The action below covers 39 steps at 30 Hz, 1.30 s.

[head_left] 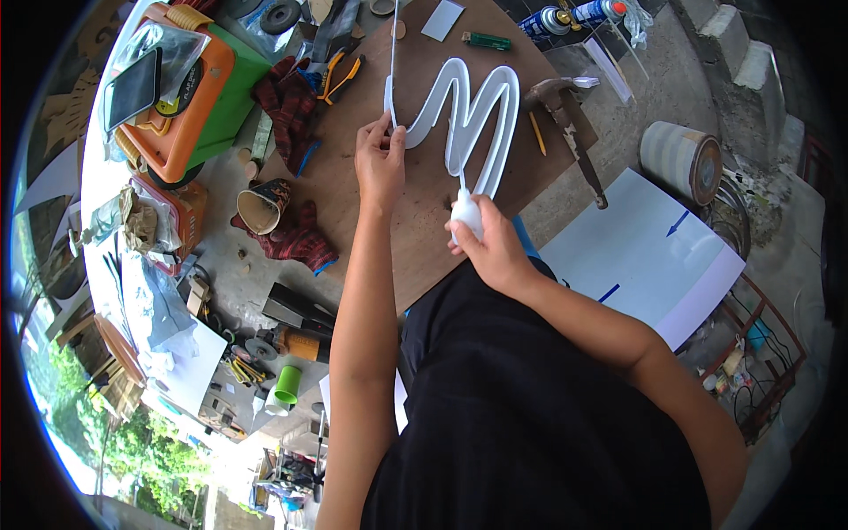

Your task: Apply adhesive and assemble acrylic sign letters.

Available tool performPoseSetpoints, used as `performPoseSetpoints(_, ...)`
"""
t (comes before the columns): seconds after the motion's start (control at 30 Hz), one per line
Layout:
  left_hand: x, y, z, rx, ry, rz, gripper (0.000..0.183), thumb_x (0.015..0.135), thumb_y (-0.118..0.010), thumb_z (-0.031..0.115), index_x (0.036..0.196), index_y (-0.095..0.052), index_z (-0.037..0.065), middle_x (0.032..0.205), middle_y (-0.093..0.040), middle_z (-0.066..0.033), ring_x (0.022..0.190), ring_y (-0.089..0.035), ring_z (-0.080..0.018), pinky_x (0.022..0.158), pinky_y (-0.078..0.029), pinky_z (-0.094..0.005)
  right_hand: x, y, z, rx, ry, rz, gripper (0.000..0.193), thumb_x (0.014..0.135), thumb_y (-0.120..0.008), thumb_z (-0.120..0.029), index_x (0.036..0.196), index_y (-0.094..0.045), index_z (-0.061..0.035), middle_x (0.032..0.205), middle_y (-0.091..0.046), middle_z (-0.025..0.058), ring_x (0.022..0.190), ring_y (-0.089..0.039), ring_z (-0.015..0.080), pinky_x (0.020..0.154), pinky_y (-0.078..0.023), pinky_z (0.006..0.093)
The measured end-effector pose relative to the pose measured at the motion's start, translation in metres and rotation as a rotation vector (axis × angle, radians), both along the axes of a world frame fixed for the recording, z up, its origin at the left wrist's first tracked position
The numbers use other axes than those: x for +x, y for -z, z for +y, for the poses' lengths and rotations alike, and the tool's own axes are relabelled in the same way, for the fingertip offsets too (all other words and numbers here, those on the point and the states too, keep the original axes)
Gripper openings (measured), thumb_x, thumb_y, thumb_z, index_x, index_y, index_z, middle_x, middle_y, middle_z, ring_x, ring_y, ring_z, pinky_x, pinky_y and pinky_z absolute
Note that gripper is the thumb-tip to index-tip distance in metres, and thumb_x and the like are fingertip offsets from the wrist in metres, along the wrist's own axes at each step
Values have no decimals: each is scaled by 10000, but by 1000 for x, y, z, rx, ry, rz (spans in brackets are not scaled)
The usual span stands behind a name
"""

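Note:
On the brown board [424,247] lies a white zigzag shape with raised, curved strip walls [481,119]. My left hand [382,163] is closed, its thumb and fingers pinching the upright end of the white strip [389,93] at the shape's left side. A small white squeeze bottle [465,218] with a thin nozzle is gripped in my right hand [495,247]. Its nozzle tip points away from me and meets the lower bend of the shape, near the wall. Whether anything flows from the tip is too small to see.
Right of the shape lie a hammer [565,132] and a pencil [538,134]. Orange-handled pliers [340,78], dark red gloves [287,110], a paper cup [262,208] and an orange-green toolbox [190,97] are at left. A green lighter [487,41] and spray cans [574,16] lie farther off.

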<state>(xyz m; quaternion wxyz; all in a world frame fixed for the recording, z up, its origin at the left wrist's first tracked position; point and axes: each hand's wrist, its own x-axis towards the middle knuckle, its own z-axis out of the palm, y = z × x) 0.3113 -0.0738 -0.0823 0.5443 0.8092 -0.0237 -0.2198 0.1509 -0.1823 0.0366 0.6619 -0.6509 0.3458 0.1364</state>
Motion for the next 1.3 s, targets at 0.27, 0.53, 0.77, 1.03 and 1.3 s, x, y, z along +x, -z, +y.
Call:
performPoseSetpoints(0.27, 5, 1, 7, 36, 78, -31, 403, 1039, -689, 188, 1382, -667, -23, 1183, -632, -89, 993, -607, -141, 885, -504, -294, -23, 56, 60, -138, 17, 27, 347, 1052, -606, -123, 1296, -476, 85, 949, -719, 128, 776, -717, 182, 705, -595, 328)
performPoseSetpoints(0.53, 8, 2, 3, 48, 105, -91, 413, 1026, -700, 163, 1367, -659, -68, 1144, -616, -79, 881, -578, -120, 801, -512, -282, 20, 66, 78, -83, 195, 100, 254, 1059, -580, -121, 1184, -510, 89, 914, -714, 126, 688, -706, 172, 634, -583, 320)
performPoseSetpoints(0.77, 10, 8, 8, -15, 74, -31, 412, 1027, -696, 158, 1369, -658, -68, 1141, -616, -81, 875, -575, -114, 801, -511, -284, 35, 64, 82, 21, 286, 189, 240, 1050, -578, -124, 1152, -548, 91, 893, -737, 141, 650, -712, 182, 608, -577, 328)
performPoseSetpoints(1.03, 11, 6, 9, 23, 105, -39, 414, 1031, -696, 167, 1372, -658, -64, 1157, -617, -81, 873, -574, -112, 804, -512, -285, 43, 63, 79, 25, 250, 222, 232, 1049, -576, -139, 1124, -568, 80, 860, -742, 135, 631, -716, 179, 578, -568, 327)
performPoseSetpoints(1.3, 11, 5, 9, -1, 87, -11, 422, 1029, -700, 173, 1374, -656, -66, 1163, -619, -82, 885, -576, -114, 821, -516, -288, 50, 62, 79, 66, 262, 195, 225, 1038, -568, -131, 1090, -586, 87, 836, -736, 126, 615, -708, 173, 577, -568, 329)
